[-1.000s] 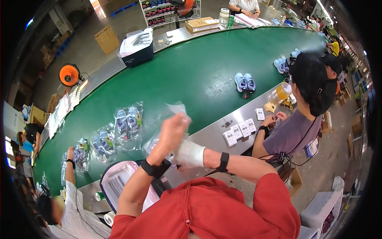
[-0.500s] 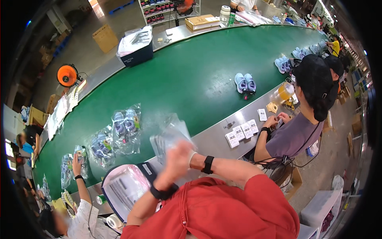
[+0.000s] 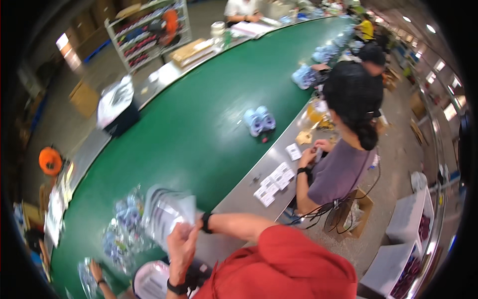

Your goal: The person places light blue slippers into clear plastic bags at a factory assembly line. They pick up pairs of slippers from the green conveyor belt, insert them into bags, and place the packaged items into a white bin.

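Note:
In front of me a clear plastic bag (image 3: 167,207) with dark print stands up over the near edge of the green belt (image 3: 199,144). My left hand (image 3: 180,251) is closed at its lower edge. My right hand (image 3: 193,230) meets it there, its fingers closed at the bag and partly hidden and blurred. Left of the bag, shoes in clear bags (image 3: 128,214) lie on the belt. Below them, close to my left forearm, sits an open container (image 3: 152,280) with a pale inside. Farther off rests an unbagged pair of light blue sneakers (image 3: 259,121).
At right a co-worker in a cap (image 3: 348,164) handles something small beside rows of white tags (image 3: 275,183) on the metal ledge. Another person's hand (image 3: 97,271) touches a bagged pair at lower left. A dark bin (image 3: 122,119) stands across the belt.
My view has swung right, so the scene sits farther left. My hands, blurred together before, now show more clearly at the bag, which stands more upright and spread.

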Tool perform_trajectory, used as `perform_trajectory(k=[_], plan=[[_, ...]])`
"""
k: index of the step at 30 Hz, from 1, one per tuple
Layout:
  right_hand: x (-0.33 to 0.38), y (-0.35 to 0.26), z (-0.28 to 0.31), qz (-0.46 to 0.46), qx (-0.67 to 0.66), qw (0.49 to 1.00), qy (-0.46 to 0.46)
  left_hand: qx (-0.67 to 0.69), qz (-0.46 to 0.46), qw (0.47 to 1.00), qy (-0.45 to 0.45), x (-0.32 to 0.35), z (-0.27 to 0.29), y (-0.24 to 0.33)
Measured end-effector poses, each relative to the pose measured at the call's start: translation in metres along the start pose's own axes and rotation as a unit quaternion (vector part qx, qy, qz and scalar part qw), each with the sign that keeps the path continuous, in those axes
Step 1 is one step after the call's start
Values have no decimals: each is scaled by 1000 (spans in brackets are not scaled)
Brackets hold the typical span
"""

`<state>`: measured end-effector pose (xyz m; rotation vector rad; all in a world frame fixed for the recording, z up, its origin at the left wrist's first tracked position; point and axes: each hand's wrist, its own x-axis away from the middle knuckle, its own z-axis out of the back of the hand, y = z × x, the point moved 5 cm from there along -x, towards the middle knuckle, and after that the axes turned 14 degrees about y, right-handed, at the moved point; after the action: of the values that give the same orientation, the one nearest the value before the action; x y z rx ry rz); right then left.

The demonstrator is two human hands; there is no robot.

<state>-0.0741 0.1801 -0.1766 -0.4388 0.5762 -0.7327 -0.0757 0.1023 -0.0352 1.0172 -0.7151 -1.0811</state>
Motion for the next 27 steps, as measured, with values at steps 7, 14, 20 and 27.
perform_trajectory(k=[7, 14, 20, 27], plan=[[-41, 4, -38, -21, 4, 998, 65, 106, 57, 986, 118, -40, 34, -45], [88, 39, 17, -284, -241, 916, -152, 237, 254, 927, 140, -27, 45, -97], [60, -40, 111, -253, -474, 834, -130, 429, 219, 870, 103, -14, 1, -64], [92, 33, 152, -264, -201, 936, 115, 422, 147, 882, 148, -18, 52, -38]])
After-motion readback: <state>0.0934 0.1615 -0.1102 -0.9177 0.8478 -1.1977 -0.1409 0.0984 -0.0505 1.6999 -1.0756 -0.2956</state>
